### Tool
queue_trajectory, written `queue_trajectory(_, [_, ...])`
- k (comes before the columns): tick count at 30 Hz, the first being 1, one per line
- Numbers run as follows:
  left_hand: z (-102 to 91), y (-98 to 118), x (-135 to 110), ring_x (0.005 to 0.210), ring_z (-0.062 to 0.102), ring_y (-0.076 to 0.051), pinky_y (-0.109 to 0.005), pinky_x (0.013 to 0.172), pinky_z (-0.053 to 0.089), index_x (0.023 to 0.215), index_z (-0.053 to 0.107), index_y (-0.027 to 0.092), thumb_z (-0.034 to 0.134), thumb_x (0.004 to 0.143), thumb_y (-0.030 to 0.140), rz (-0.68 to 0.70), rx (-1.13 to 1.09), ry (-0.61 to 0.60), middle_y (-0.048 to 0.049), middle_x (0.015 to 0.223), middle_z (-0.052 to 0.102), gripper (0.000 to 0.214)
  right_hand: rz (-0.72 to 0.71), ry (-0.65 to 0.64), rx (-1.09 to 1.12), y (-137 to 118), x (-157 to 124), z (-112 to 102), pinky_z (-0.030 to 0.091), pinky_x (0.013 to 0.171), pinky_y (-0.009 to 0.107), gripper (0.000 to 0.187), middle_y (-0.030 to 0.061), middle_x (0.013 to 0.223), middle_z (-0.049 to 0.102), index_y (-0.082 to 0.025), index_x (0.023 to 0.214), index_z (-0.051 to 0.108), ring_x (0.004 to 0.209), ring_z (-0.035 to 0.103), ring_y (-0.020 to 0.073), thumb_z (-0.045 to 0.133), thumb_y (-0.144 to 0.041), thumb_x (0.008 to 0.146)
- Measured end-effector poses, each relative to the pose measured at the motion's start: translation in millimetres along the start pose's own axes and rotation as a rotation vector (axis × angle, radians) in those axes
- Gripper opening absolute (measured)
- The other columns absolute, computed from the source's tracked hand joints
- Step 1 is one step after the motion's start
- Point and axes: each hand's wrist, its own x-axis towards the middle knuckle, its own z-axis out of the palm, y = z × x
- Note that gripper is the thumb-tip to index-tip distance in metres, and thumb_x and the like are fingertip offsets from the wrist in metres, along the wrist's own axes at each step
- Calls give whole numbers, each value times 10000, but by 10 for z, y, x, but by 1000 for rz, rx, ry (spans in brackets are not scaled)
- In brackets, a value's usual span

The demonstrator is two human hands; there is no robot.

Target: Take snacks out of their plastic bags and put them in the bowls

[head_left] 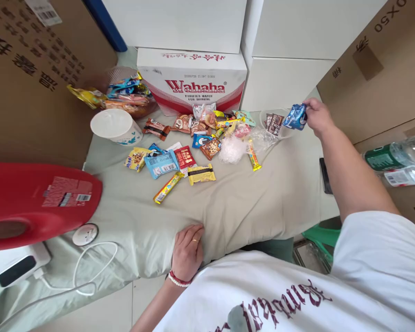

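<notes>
My right hand (318,116) pinches a shiny blue snack packet (295,116) at its edge. The packet hangs by the rim of a clear round bowl (286,131), which holds brown cocoa packets (274,123). My left hand (188,249) rests on the cloth at the table's front edge, fingers lying on it with nothing in them. Between the hands and a Wahaha carton lies a spread of wrapped snacks, among them a light blue packet (162,164), a red packet (185,157), a yellow packet (201,174) and a yellow stick (168,187). Crumpled clear plastic (233,150) sits beside them.
The Wahaha carton (193,83) stands at the back. Left of it are a filled snack basket (124,94) and a white paper tub (115,127). A red jug (38,203), a white device (19,265) and its cable (76,272) occupy the left; a phone (325,175) lies right.
</notes>
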Motion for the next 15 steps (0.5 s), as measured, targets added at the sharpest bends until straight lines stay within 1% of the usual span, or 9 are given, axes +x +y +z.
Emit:
queue_trajectory(2, [2,10,-1,1089,681,-251,-426,936,528,1175,676,236,481,861,21,-10,15,4,-78,1133,760,428,40,-55,-64,-95,152,248,441,892,324,452,217,1207,682,-7,1332,586,965,564,122,282,-121,1018])
queue_trajectory(5, [12,30,1,1073,687,-257,-435,930,541,1164,677,243,493,865,31,-30,39,25,-76,1123,759,411,19,-35,-166,-196,75,494,365,1051,454,336,221,1233,659,-31,1222,667,1244,469,214,466,-49,953])
queue_trajectory(7, [8,50,10,1056,687,-258,-437,916,556,1155,674,247,510,870,33,-43,22,52,-76,1106,754,392,10,24,-221,-242,-51,491,321,1098,542,372,249,1344,587,-45,1243,667,1369,365,291,505,-20,910])
queue_trajectory(9, [-11,74,26,1041,679,-255,-433,897,568,1149,666,250,524,874,31,-65,-21,97,-77,1079,740,379,7,162,-211,-327,-165,380,325,1112,582,415,256,1438,502,-61,1319,629,1402,331,326,486,-59,929])
queue_trajectory(11, [-40,98,46,1011,666,-250,-424,870,569,1132,660,253,537,878,33,-96,-48,153,-75,1042,719,358,49,310,-84,-489,-254,254,337,1130,580,410,241,1476,460,-89,1378,579,1403,350,319,425,-173,1007])
queue_trajectory(12, [-55,109,57,988,660,-247,-417,853,564,1119,659,255,546,880,37,-108,-52,175,-71,1017,709,343,80,336,8,-600,-293,218,372,1113,567,408,236,1436,496,-100,1364,580,1366,411,306,364,-256,1055])
queue_trajectory(13, [-67,119,68,960,653,-241,-408,835,559,1106,660,257,553,881,43,-112,-54,187,-65,991,700,328,116,294,111,-727,-331,212,426,1067,544,461,229,1358,558,-105,1330,595,1293,497,289,284,-349,1093])
queue_trajectory(14, [-76,128,76,928,647,-234,-397,815,553,1096,660,258,559,882,47,-109,-59,190,-59,962,692,317,159,182,207,-864,-372,239,484,995,511,563,217,1260,615,-107,1298,608,1185,582,268,197,-441,1108])
queue_trajectory(15, [-81,136,82,896,640,-226,-384,793,548,1091,659,257,559,885,47,-103,-68,186,-52,934,684,311,193,31,287,-1004,-415,296,530,904,471,664,198,1155,657,-108,1273,619,1050,646,246,135,-530,1102])
